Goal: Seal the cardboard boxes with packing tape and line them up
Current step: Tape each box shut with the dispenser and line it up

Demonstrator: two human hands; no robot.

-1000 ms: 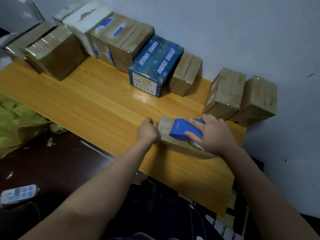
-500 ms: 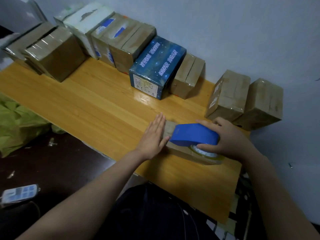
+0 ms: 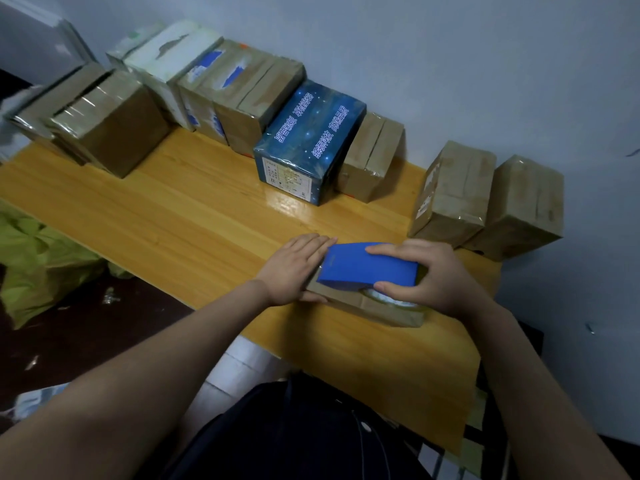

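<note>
A flat brown cardboard box (image 3: 377, 308) lies near the front right of the wooden table (image 3: 180, 223). My left hand (image 3: 294, 268) presses palm-down on the box's left end, fingers together and extended. A blue tape dispenser (image 3: 369, 268) with a clear tape roll rests on top of the box, and my right hand (image 3: 433, 275) grips it from the right side. Along the wall stands a row of taped boxes (image 3: 242, 95), among them a dark blue printed box (image 3: 311, 140). Two more brown boxes (image 3: 485, 199) sit at the table's right end.
A green bag (image 3: 38, 258) lies on the dark floor at left. A small white and blue device (image 3: 34, 396) lies lower left. The grey wall runs close behind the boxes. The table's right edge ends just past the rightmost box.
My left hand went from pinching the box's left end to lying flat on it. The dispenser has shifted right and then slightly left along the box top; the view has moved closer.
</note>
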